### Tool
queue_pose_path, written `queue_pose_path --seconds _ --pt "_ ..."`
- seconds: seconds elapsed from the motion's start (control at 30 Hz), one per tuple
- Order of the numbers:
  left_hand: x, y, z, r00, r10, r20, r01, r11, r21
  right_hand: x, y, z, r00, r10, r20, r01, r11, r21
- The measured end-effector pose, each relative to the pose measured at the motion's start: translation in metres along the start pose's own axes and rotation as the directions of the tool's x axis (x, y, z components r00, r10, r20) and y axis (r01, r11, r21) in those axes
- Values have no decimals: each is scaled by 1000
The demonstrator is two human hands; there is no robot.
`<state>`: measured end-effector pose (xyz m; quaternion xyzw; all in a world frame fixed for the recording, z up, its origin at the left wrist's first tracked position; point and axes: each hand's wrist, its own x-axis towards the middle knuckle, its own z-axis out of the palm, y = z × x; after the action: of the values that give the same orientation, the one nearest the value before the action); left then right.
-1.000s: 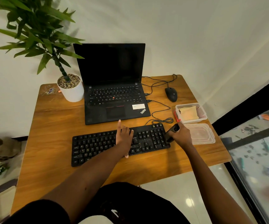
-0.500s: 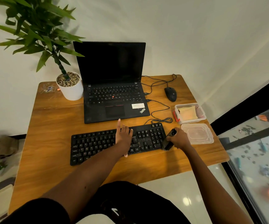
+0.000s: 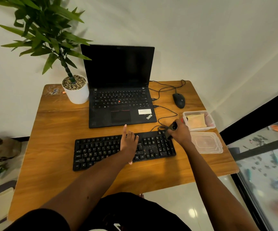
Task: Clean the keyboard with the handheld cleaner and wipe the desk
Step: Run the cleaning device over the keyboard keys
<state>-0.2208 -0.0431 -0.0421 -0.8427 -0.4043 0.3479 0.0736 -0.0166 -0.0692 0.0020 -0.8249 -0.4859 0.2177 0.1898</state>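
Keyboard [image 3: 98, 147] cleaning at a wooden desk [image 3: 51, 147]: a person's right hand [image 3: 180, 133] grips a dark handheld cleaner [image 3: 170, 130], its nose tilted down onto the keyboard's far right corner, above the number pad. The left hand [image 3: 129, 142] lies flat across the middle keys, fingers relaxed and index finger pointing toward the open laptop [image 3: 121, 100], apparently steadying the board. The keyboard sits toward the front of the desk with its long axis running left to right, so nearly all its keys stretch leftward from the right hand. Pale specks [image 3: 149, 150] dot the keys between the two hands. The next sweep probably goes there, toward the left hand. A yellow cloth [image 3: 196, 120] waits in a clear tub [image 3: 211, 121] just beside the right hand.
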Motion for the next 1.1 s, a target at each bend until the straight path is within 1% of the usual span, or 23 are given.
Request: queue_pose_path --seconds 0.17,0.27,0.37,0.43,0.57,0.63,0.67,0.73,0.77,0.8,0.83,0.93,0.97,1.0,1.1 --pt "0 -1 0 1000 1 -1 -1 1000 -3 -2 0 15 997 -28 66 34 995 -92" --pt "0 -1 0 1000 2 3 -2 1000 -3 -9 5 13 994 3 113 10 994 -113" --pt "0 0 0 1000 4 -1 -4 1000 1 -13 14 10 987 51 150 -38 996 -84" --pt "0 -1 -1 1000 7 -1 -7 1000 7 -18 19 9 978 80 193 -67 995 -71" --pt "1 -1 -1 1000 15 -7 -15 1000 23 -26 25 7 951 123 284 -98 990 -102" --pt "1 -1 -1 1000 15 -9 -15 1000 25 -26 27 3 943 139 301 -116 989 -92" --pt "2 -1 -1 1000 14 -11 -14 1000 26 -25 28 0 954 137 267 -124 990 -66" --pt "2 -1 -1 1000 12 -15 -12 1000 26 -23 30 -3 984 145 104 -147 989 14" --pt "2 -1 -1 1000 13 -14 -12 1000 27 -23 30 -3 988 153 29 -155 986 56" --pt "2 -1 0 1000 14 -10 -14 1000 28 -24 31 -1 987 161 3 -161 984 81" --pt "2 -1 0 1000 14 -6 -14 1000 28 -26 32 3 986 167 25 -168 982 87" --pt "2 0 1 1000 12 -10 -11 1000 22 -30 36 6 965 198 170 -207 978 34" --pt "3 0 1 1000 13 -11 -13 1000 22 -29 38 4 961 208 183 -217 976 31" --pt "2 -1 0 1000 16 -8 -16 1000 25 -28 40 2 961 219 168 -230 972 48" --pt "1 -1 0 1000 13 -16 -12 1000 17 -28 45 1 962 274 -5 -272 956 108"
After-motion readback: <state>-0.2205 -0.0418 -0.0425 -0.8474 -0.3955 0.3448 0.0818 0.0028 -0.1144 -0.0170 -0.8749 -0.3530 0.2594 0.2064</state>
